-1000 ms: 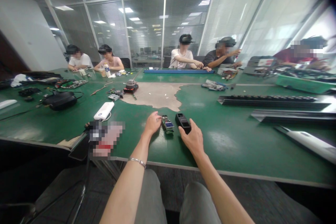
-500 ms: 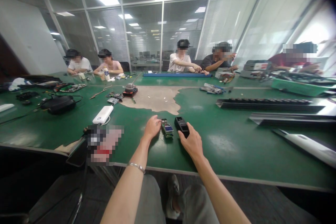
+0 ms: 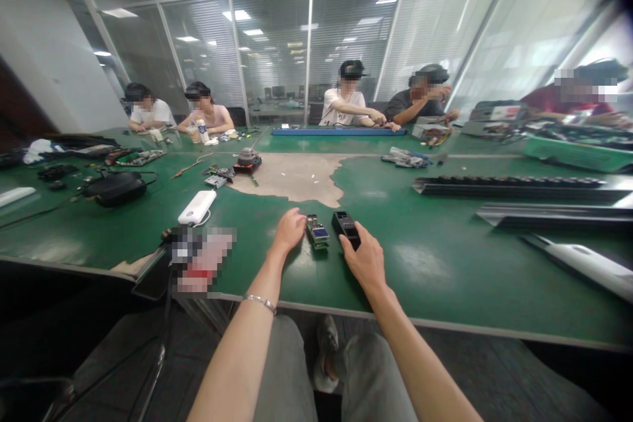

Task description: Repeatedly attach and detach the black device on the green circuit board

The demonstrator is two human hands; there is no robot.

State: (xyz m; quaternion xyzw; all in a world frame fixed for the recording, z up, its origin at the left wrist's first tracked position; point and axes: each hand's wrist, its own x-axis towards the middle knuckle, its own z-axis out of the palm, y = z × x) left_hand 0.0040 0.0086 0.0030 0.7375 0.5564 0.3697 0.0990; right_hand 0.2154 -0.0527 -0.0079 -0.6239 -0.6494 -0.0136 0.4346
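Observation:
A small green circuit board stack (image 3: pixel 318 233) with a little blue display lies on the green table (image 3: pixel 277 277) in front of me. Just left of it rests my left hand (image 3: pixel 289 229), loosely bent, its fingertips close to the board's edge and holding nothing I can see. To the board's right is a long black plastic housing (image 3: pixel 345 227) with cut-outs in its face. My right hand (image 3: pixel 364 256) grips the near end of that housing, thumb on the left side and fingers on the right. The housing's near end is hidden by the hand.
A white power bank (image 3: pixel 196 208) with a cable lies to the left, beyond a blurred-out item. Black metal rails (image 3: pixel 509 186) and a white pointed tool (image 3: pixel 583 264) occupy the right. Several people sit across the table; one handles a long blue bar (image 3: pixel 336 132).
The view has shifted slightly, so the table items sit a little higher in the picture. Both hands keep about the same places beside the board and on the housing.

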